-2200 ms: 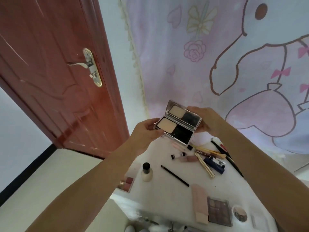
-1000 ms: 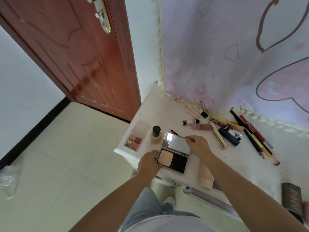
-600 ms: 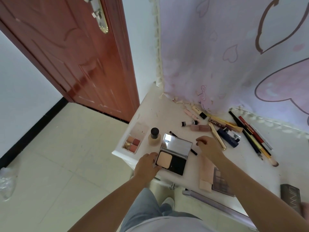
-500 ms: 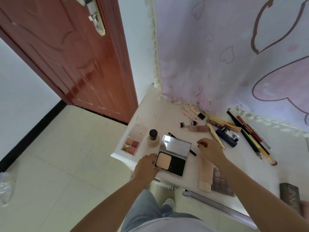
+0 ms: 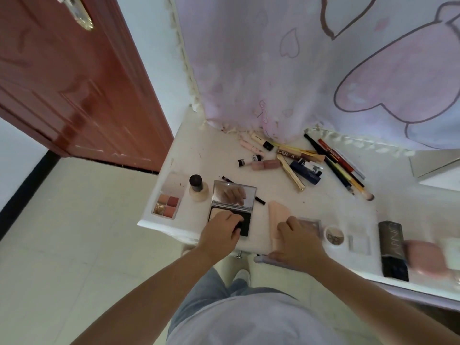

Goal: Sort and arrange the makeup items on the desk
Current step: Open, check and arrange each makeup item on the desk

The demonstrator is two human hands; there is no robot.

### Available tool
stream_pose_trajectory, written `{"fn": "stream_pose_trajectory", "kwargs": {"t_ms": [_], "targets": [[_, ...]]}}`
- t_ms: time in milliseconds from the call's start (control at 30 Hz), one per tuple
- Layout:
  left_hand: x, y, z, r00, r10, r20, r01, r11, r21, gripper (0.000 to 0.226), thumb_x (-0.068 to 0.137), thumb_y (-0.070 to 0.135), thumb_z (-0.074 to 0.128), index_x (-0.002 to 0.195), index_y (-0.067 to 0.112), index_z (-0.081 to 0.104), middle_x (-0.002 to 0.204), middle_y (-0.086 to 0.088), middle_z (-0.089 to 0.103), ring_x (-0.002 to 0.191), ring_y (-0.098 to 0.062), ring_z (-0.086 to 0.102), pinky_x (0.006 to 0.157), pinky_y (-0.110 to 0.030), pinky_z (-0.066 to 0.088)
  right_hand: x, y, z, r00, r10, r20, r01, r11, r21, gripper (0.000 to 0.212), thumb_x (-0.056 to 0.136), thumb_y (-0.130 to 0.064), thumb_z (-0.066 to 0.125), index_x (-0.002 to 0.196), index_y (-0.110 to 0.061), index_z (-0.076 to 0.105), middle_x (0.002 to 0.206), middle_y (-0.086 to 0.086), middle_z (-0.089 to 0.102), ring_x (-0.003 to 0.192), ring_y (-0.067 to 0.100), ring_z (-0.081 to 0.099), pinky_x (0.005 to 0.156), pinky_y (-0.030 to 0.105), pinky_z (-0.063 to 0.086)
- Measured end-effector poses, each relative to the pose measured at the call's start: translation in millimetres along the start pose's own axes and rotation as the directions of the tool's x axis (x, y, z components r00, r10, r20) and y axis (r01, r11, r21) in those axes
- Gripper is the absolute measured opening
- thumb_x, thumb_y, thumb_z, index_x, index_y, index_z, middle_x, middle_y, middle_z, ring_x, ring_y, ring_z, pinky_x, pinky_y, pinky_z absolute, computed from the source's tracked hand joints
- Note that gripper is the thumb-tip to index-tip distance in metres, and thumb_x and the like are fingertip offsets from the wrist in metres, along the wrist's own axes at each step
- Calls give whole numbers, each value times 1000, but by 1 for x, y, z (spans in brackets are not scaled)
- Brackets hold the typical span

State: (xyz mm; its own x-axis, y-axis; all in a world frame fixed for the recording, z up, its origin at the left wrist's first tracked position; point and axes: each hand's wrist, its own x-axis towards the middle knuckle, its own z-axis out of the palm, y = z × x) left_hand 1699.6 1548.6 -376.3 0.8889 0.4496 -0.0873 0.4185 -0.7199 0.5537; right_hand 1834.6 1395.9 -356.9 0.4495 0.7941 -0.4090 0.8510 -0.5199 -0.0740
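Note:
An open powder compact [image 5: 234,195] lies near the front edge of the white desk [image 5: 219,155], its mirror lid tilted up. My left hand [image 5: 221,230] lies over the compact's base with bent fingers on the powder pan. My right hand [image 5: 297,241] is just to the right, fingers curled down onto an eyeshadow palette [image 5: 311,223] and partly over a long pink case [image 5: 275,214]. Most of the palette is hidden under that hand.
A blush palette [image 5: 168,201] and a foundation bottle [image 5: 198,189] stand left of the compact. Several pencils, tubes and brushes [image 5: 308,165] lie scattered by the pink curtain [image 5: 298,70]. A round pot [image 5: 334,236], a clear case [image 5: 359,242], a dark box [image 5: 393,250] and a pink sponge [image 5: 425,260] sit right. A red door [image 5: 74,95] stands at left.
The compact was lowered from the air onto the desk. My left hand slid from its edge onto the base. My right hand left the lid and moved down onto the eyeshadow palette.

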Motion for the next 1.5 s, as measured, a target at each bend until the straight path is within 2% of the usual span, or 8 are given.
{"fn": "stream_pose_trajectory", "kwargs": {"t_ms": [200,300,533,633,800,1033,1200,1500], "targets": [[14,12,12,993,101,60,-102,995,12,29,86,10,53,114,6,61,112,-10,61,107,-26,54,91,-28,41,-9,-3,24,986,79,-146,-55,984,167,57,44,-50,82,77,-14,52,75,8,63,58,21,60,53,25,50],[21,18,12,982,116,151,-123,992,41,41,89,15,52,129,11,49,129,-7,50,121,-22,43,100,-25,34,-14,-2,16,965,121,-234,-35,940,339,28,64,-27,48,80,-7,59,71,8,65,54,22,61,48,21,46],[42,42,14,923,238,302,-298,939,173,74,86,34,60,145,17,19,152,-4,15,141,-20,13,116,-30,14,-11,20,-20,862,504,-62,-305,611,731,24,86,-17,55,107,-10,65,98,5,67,80,12,53,57,2,32],[54,54,15,923,271,273,-338,910,241,72,87,32,59,145,14,21,151,-6,21,140,-22,18,115,-35,15,-12,29,-34,814,580,36,-306,376,875,15,83,-12,57,93,-11,68,88,7,66,83,21,60,73,27,49],[66,59,11,865,501,-34,-482,847,224,45,71,31,66,107,12,48,93,-3,69,81,-17,68,74,-26,54,-20,36,-63,816,538,212,-206,-72,976,17,89,-3,49,97,3,63,77,12,58,56,12,55,39,11,40],[73,74,-40,783,621,23,-601,747,284,38,81,47,40,92,17,61,75,4,67,60,-8,63,50,-17,49,-28,39,-100,907,375,193,-220,30,975,22,97,-13,41,107,-2,56,65,9,54,46,12,47,42,18,39],[83,95,-83,931,226,285,-152,953,-261,36,92,33,51,110,2,60,102,-4,59,75,-9,59,59,-17,52,-13,42,-122,948,289,-136,39,319,947,19,95,-6,43,100,-17,57,75,4,59,58,15,54,55,24,46],[72,100,-101,945,-38,325,269,654,-707,25,92,15,51,116,11,58,90,2,58,52,-1,61,50,-11,46,3,51,-122,943,100,-318,333,-336,881,21,62,9,72,61,-12,69,91,1,71,86,16,67,67,24,56]]}}
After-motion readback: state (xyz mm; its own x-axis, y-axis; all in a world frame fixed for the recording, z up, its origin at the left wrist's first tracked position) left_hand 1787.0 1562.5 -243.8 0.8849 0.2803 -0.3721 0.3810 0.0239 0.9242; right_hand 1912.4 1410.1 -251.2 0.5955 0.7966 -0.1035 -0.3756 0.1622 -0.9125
